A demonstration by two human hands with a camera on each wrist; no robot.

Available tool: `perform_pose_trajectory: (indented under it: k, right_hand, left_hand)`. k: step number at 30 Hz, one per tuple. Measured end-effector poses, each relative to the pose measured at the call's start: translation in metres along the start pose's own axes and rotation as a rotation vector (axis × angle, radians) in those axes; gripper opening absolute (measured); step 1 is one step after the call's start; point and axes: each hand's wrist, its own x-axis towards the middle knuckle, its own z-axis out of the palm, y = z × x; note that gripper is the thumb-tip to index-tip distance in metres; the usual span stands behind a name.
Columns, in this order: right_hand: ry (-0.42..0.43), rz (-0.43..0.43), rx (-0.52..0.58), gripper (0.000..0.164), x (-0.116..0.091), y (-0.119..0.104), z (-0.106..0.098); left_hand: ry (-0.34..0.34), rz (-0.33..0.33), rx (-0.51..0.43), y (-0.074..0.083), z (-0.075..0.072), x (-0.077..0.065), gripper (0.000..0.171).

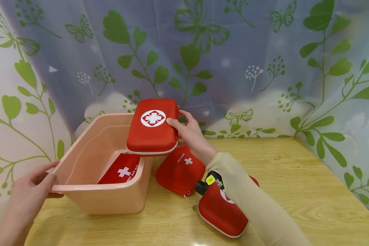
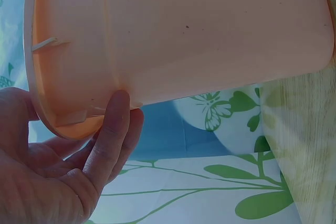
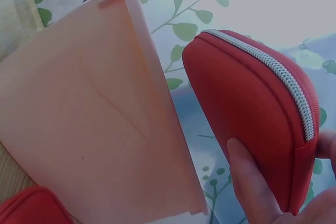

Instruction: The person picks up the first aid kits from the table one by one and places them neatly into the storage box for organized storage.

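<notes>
My right hand [image 1: 194, 134] grips a red hard-shell first aid case [image 1: 153, 136] by its right side, thumb on top near the white cross emblem. The case hangs over the right rim of a pink plastic bin [image 1: 110, 201]. In the right wrist view its silver zipper [image 3: 268, 61] runs along the edge of the case [image 3: 236, 103], apart from the bin wall [image 3: 94, 108]. With thumb and fingers, my left hand [image 1: 33, 188] holds the bin's near-left rim corner; the left wrist view shows its fingers [image 2: 113, 129] under the rim. Inside the bin lies a red first aid pouch [image 1: 123, 171].
On the table [image 1: 283, 177], right of the bin, lies a soft red first aid pouch [image 1: 179, 171]. Nearer, partly under my right forearm, is another red hard-shell case [image 1: 224, 215]. A leaf-patterned curtain [image 1: 233, 85] stands behind the table.
</notes>
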Motion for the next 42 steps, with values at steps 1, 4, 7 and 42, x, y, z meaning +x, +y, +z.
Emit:
perform_pose_trajectory:
  k: [1, 4, 7, 42]
  right_hand:
    - [-0.005, -0.001, 0.000, 0.061, 0.001, 0.000, 0.002]
    - [-0.019, -0.002, -0.009, 0.063, 0.002, 0.001, 0.007]
    - [-0.027, -0.004, -0.032, 0.064, 0.003, 0.001, 0.011]
    - [-0.153, -0.015, -0.293, 0.069, 0.023, 0.002, 0.079]
  left_hand:
    - [0.001, 0.000, -0.007, -0.001, 0.000, 0.000, 0.036]
    - [0.004, 0.002, -0.018, -0.002, 0.002, 0.000, 0.035]
    - [0.009, 0.000, -0.021, -0.002, 0.002, 0.001, 0.036]
    - [0.003, -0.012, -0.073, -0.001, -0.001, 0.001, 0.036]
